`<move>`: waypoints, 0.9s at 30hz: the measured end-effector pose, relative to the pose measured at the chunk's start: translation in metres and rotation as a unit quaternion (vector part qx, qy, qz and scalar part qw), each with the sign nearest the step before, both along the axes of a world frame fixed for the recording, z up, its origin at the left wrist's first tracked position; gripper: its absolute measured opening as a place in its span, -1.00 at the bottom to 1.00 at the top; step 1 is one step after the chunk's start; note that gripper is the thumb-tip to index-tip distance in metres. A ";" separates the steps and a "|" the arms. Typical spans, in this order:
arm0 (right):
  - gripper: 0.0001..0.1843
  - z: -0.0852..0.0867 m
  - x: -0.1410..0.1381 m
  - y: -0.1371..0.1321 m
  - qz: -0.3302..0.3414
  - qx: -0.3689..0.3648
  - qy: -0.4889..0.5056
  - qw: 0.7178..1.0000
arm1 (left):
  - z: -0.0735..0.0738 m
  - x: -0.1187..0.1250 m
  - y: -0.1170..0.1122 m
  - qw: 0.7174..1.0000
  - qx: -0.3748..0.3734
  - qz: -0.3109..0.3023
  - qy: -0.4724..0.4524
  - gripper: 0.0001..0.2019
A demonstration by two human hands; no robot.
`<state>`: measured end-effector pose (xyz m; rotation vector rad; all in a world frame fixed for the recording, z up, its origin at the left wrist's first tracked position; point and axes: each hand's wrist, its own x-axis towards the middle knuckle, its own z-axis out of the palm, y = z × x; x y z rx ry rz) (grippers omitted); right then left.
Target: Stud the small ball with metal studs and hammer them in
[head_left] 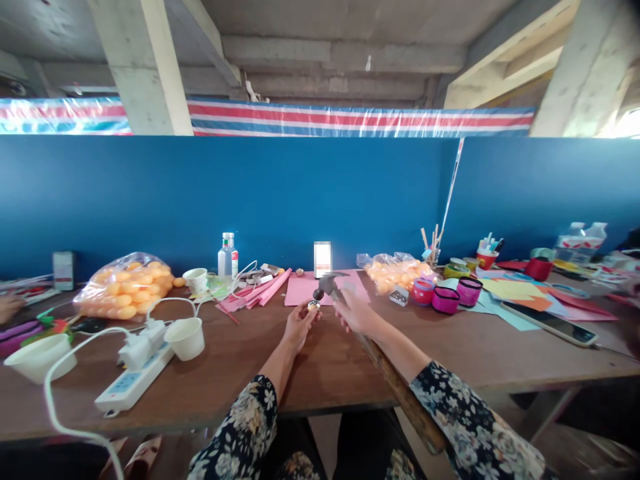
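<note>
My left hand (298, 328) is closed, its fingertips pinching a small shiny round metal piece (313, 305) just above the table. I cannot make out exactly what kind of piece it is. In my right hand (353, 312) is a claw hammer (407, 397), gripped close under its dark head. Its wooden handle slants down toward my right forearm and past the table edge. The striking end of the hammer is right by the shiny piece; whether they touch is unclear. Pink paper (297, 291) lies flat just beyond both hands.
A white phone-like screen (323, 259) stands behind the paper. Bags of orange balls (127, 287) lie to both sides. A power strip (134, 379) and white cup (186, 339) are at left. Magenta cylinders (445, 300), coloured paper (515, 291) and a phone (549, 323) lie right.
</note>
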<state>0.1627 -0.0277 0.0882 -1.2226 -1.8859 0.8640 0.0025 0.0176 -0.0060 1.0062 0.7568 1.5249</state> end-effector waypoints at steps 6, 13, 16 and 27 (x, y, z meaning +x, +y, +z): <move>-0.90 -0.005 -0.001 0.000 0.015 -0.007 -0.021 1.000 | 0.000 0.000 0.000 0.999 -0.019 0.014 0.022 -0.61; -0.88 -0.004 -0.001 -0.002 -0.005 0.014 0.002 1.000 | -0.001 0.000 0.002 1.000 -0.013 0.013 -0.020 -0.49; -0.90 -0.006 -0.001 -0.002 0.010 -0.001 -0.018 1.000 | 0.000 0.000 0.001 0.999 -0.018 -0.001 -0.028 -0.51; -0.88 -0.004 0.000 -0.006 -0.002 -0.005 0.001 1.000 | 0.003 0.000 0.000 0.999 -0.041 0.020 -0.015 -0.53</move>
